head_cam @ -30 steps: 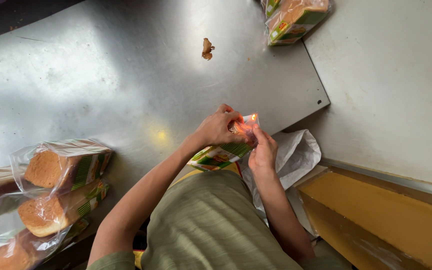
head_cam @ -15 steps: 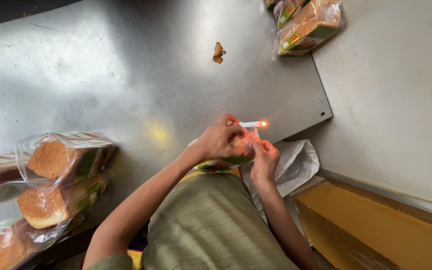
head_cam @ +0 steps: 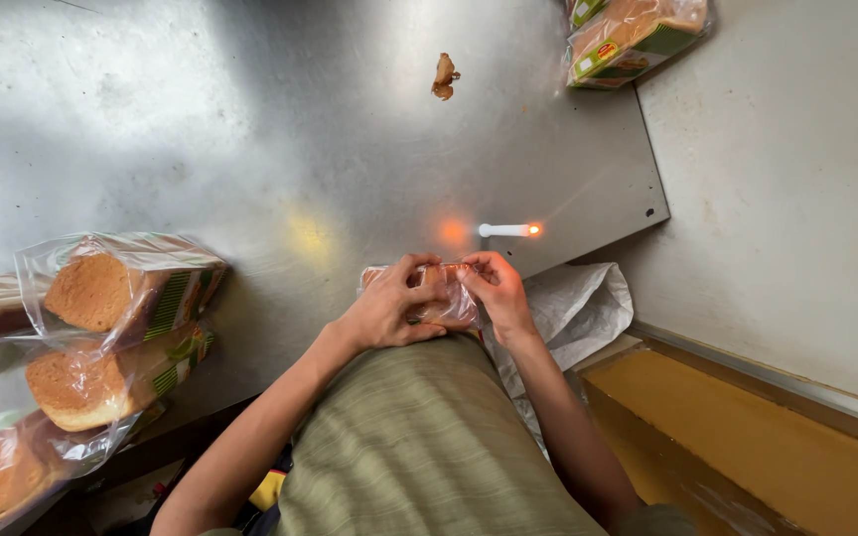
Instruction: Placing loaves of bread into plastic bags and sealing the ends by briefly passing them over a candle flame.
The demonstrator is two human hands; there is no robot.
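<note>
bagged bread loaves (head_cam: 101,308) sit stacked at the far left of the steel table (head_cam: 250,129). at its near edge the left hand (head_cam: 394,303) curls shut over a clear-wrapped packet (head_cam: 446,296), and the right hand (head_cam: 499,293) pinches the wrap's other side (packet pressed between both palms). just beyond burns a lit white candle (head_cam: 508,230); a white bag (head_cam: 578,308) droops at right.

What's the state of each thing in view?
Candle: lit, on the table.
Bagged bread: held in left hand and right hand, bag end pinched.
Loaves at left: bagged, ends open.
Loaves top right: bagged.
Crumb: loose on steel table.
</note>
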